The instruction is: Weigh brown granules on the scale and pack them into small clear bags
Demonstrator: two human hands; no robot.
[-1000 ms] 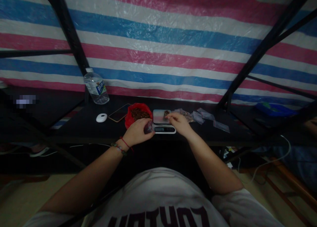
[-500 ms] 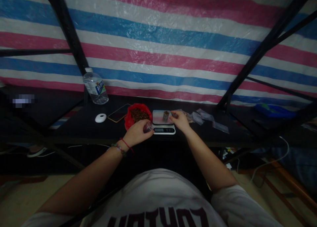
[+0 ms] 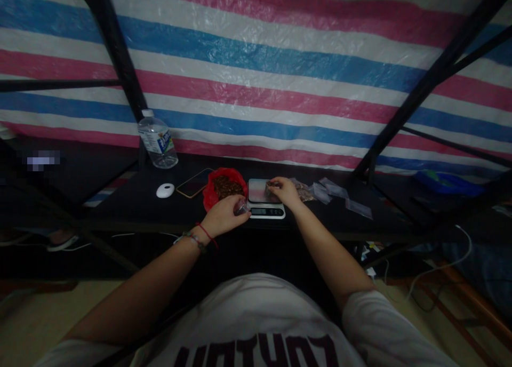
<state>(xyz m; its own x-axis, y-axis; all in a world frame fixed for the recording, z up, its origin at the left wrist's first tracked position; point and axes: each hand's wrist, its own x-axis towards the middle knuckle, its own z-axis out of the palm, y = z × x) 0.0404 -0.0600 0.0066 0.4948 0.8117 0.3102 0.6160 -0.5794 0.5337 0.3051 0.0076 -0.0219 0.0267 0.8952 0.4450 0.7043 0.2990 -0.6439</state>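
My right hand is over the right side of a small digital scale, its fingertips closed round a small clear container of brown bits, now mostly hidden. My left hand rests at the scale's front left corner, in front of a red bag. Between its thumb and fingers is a small clear plastic piece; whether it is a bag or a cup I cannot tell. Inside the open red bag lies a heap of brown pieces, partly behind the left hand.
Right of the scale lie a filled clear bag and several flat zip bags. To the left are a phone, a white mouse and a plastic bottle. Black metal posts frame the desk; a blue tray is far right.
My right hand has moved left over the scale, and its fingers have closed round the small container that stood there in view. My left hand keeps its place with the clear plastic piece.
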